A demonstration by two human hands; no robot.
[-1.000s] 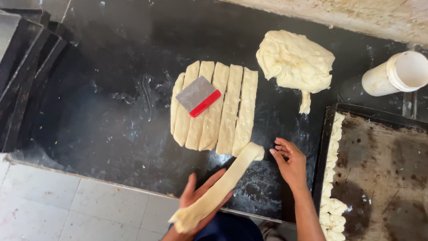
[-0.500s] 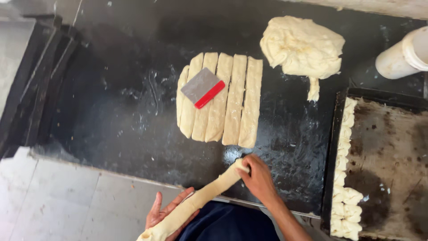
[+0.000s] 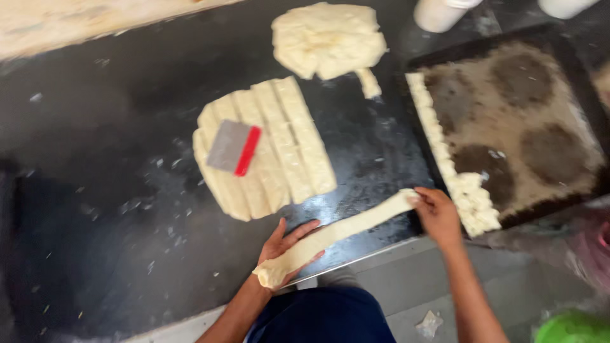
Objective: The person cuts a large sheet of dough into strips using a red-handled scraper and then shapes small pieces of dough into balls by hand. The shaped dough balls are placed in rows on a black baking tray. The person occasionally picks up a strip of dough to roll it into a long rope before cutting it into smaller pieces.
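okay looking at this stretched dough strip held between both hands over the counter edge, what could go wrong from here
The dough strip is pulled long between the left hand and right hand; it could thin out and tear in the middle. Its left end hangs at the counter edge, so a dropped piece might fall to the floor. The right end is close to the dough pieces lined along the tray and could stick to them.

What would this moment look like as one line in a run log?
left hand: holds dough strip lower end | right hand: pinches upper end | scraper: on cut dough sheet | baking tray: right
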